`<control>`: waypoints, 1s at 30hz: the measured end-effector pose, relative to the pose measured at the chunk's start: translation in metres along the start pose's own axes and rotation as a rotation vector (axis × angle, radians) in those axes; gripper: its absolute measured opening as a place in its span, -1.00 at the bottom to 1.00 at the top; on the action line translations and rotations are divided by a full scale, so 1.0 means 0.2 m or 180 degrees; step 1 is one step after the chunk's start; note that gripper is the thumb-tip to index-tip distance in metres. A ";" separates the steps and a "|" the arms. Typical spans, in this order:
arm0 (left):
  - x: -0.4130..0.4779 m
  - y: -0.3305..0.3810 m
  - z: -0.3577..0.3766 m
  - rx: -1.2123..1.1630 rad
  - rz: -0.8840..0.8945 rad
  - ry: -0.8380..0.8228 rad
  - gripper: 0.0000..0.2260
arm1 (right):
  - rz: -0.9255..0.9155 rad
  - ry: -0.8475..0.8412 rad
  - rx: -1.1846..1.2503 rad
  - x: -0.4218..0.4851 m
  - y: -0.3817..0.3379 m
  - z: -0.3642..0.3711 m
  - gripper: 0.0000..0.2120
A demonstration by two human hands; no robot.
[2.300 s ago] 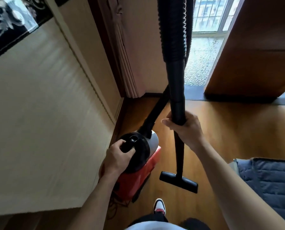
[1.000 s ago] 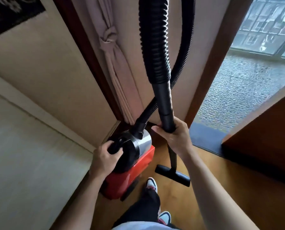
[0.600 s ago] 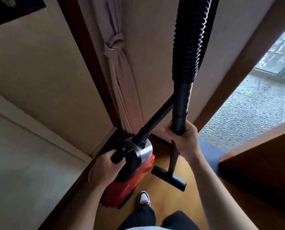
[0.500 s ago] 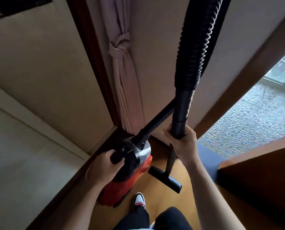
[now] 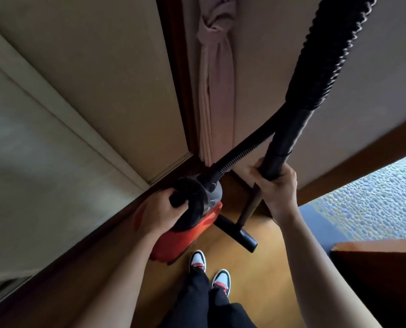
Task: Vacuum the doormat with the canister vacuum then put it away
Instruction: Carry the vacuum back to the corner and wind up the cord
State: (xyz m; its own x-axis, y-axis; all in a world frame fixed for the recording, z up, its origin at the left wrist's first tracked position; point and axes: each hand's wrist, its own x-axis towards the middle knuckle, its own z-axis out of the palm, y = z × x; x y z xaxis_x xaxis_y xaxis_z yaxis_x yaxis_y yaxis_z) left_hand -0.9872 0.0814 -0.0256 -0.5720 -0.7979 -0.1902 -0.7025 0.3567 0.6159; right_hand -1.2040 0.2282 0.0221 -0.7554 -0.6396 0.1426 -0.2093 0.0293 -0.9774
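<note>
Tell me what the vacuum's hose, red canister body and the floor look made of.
Hose: likely flexible plastic, matte black; close ribs and a bent run show it.
Red canister body: probably moulded hard plastic, glossy; smooth curves with soft highlights.
Floor: wood or wood-look laminate, satin; warm brown with a light sheen, grain too blurred to tell.

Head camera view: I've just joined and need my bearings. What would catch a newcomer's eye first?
The red vacuum is low at centre, its handle gripped by the left hand. The right hand holds the black tube, whose thick ribbed hose climbs to the upper right. A tied pink curtain hangs top centre.
</note>
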 end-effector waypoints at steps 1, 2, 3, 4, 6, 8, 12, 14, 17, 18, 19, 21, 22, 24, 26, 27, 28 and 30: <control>0.00 -0.02 0.01 0.0016 -0.0028 0.0007 -0.85 | 0.0026 0.0021 -0.0018 0.02 0.03 0.01 -0.75; 0.01 -0.04 0.02 0.0027 -0.0038 0.0006 -0.86 | 0.0058 0.0066 -0.0058 0.04 0.07 0.02 -0.79; 0.02 -0.07 0.04 0.0031 -0.0036 -0.0005 -0.87 | 0.0102 0.0126 -0.0110 0.05 0.12 0.03 -0.82; 0.03 -0.09 0.06 0.0033 -0.0048 -0.0018 -0.88 | 0.0141 0.0175 -0.0140 0.06 0.15 0.04 -0.82; 0.04 -0.14 0.11 0.0076 -0.0074 -0.0046 -0.88 | 0.0182 0.0245 -0.0109 0.09 0.21 0.07 -0.81; 0.05 -0.21 0.17 0.0118 -0.0101 -0.0078 -0.88 | 0.0177 0.0275 -0.0125 0.12 0.28 0.12 -0.80; 0.13 -0.45 0.35 0.0037 -0.0017 -0.0149 -0.85 | 0.0173 0.0438 -0.0098 0.15 0.54 0.22 -0.81; 0.16 -0.59 0.47 0.0003 -0.0013 -0.0201 -0.85 | 0.0225 0.0390 -0.0142 0.17 0.70 0.28 -0.81; 0.22 -0.81 0.70 -0.0070 -0.0029 -0.0189 -0.83 | 0.0212 0.0346 -0.0217 0.18 0.99 0.38 -0.82; 0.25 -0.88 0.78 -0.0105 -0.0058 -0.0222 -0.82 | 0.0207 0.0346 -0.0225 0.19 1.09 0.41 -0.81; 0.28 -0.95 0.86 -0.0131 -0.0095 -0.0272 -0.82 | 0.0193 0.0349 -0.0231 0.19 1.18 0.44 -0.80; 0.33 -1.08 1.02 -0.0180 -0.0117 -0.0336 -0.82 | 0.0115 0.0354 -0.0197 0.20 1.35 0.50 -0.77; 0.36 -1.14 1.09 -0.0196 -0.0117 -0.0355 -0.82 | 0.0056 0.0355 -0.0179 0.20 1.43 0.52 -0.76; 0.42 -1.24 1.25 -0.0224 -0.0135 -0.0358 -0.83 | -0.0041 0.0336 -0.0168 0.22 1.59 0.55 -0.75; 0.49 -1.32 1.40 -0.0269 -0.0172 -0.0367 -0.82 | -0.0118 0.0322 -0.0103 0.24 1.73 0.56 -0.75; 0.52 -1.36 1.47 -0.0292 -0.0187 -0.0384 -0.82 | -0.0169 0.0314 -0.0056 0.25 1.78 0.56 -0.76; 0.57 -1.39 1.54 -0.0297 -0.0180 -0.0394 -0.83 | -0.0230 0.0314 -0.0011 0.27 1.83 0.56 -0.76; 0.64 -1.44 1.67 -0.0264 -0.0117 -0.0370 -0.83 | -0.0394 0.0293 0.0056 0.32 1.87 0.55 -0.76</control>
State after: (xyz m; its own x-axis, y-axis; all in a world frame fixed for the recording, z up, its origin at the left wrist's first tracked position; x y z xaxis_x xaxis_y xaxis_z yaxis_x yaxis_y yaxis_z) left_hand -1.0005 0.0380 -0.4821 -0.5950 -0.7464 -0.2982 -0.6893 0.2830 0.6669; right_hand -1.2614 0.1133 -0.3519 -0.7784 -0.5643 0.2751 -0.2941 -0.0593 -0.9539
